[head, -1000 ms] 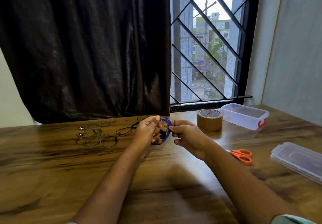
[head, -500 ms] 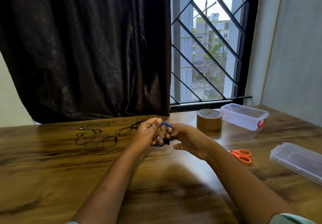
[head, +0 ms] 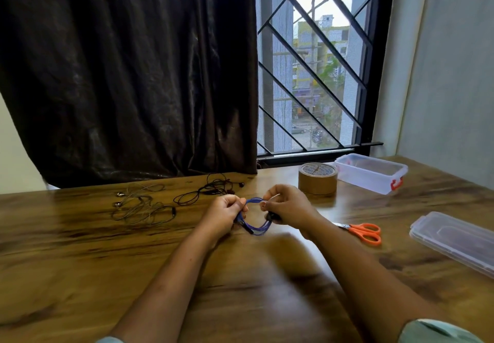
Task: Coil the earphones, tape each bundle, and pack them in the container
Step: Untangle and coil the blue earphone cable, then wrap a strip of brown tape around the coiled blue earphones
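Note:
Blue earphones [head: 257, 227] hang as a coiled loop between my two hands above the middle of the wooden table [head: 80, 262]. My left hand [head: 224, 213] grips the loop's left side, where a black plug pokes out below. My right hand [head: 290, 205] pinches its right side, with a black earbud under the fingers. A roll of brown tape [head: 317, 178] stands behind my right hand. The clear container [head: 371, 173] with a red latch sits open beyond it.
Two loose earphone tangles lie at the back left: a grey one [head: 141, 206] and a black one [head: 207, 190]. Orange-handled scissors [head: 363, 231] rest right of my right arm. The container's clear lid [head: 454, 238] lies near the right edge. A dark curtain hangs behind.
My hands have drawn apart, spreading the blue coil into a wider loop. The camera view has tilted slightly.

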Motion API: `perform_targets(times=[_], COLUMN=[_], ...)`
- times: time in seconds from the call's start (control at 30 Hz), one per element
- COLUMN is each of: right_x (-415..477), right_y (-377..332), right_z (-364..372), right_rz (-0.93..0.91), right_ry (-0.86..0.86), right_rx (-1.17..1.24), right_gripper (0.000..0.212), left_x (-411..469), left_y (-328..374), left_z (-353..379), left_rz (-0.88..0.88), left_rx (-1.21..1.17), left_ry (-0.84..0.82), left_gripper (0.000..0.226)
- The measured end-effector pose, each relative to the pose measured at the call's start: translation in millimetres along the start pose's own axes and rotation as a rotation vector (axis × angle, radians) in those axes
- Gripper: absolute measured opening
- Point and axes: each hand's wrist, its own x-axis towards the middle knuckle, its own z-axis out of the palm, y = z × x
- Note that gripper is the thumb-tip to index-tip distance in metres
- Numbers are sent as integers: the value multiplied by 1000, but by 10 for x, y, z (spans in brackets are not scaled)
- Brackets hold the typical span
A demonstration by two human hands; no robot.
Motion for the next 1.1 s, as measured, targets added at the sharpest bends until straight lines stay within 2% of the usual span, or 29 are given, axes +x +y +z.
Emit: perform_targets(times=[0.13, 0.27, 0.6, 0.77, 0.9, 1.0, 1.1], right_x=[46, 92, 99, 29, -46, -31, 74], right_y=[89, 144, 152, 78, 7, 11, 167], right_z=[44, 64, 67, -10, -236, -560, -877], right_rz=[-42, -69, -100, -163, -219, -139, 18], right_ry=[83, 109, 119, 198, 371, 508, 499], right_rx=[-215, -437, -523, -649, -768, -795, -969], right_gripper=[6, 12, 12, 14, 18, 20, 34], left_x=[0, -2, -7, -69, -187, -253, -248], left_y=[-56, -39, -24, 45, 179, 229, 209], left_z=[16, 48, 83, 130, 256, 361, 383], left_rz=[30, -3, 10, 167, 367, 478, 528], left_rx=[327, 477, 570, 603, 646, 678, 704], left_ry=[91, 138, 210, 306, 334, 293, 277], left_gripper=[24, 18, 14, 17, 17, 16, 16])
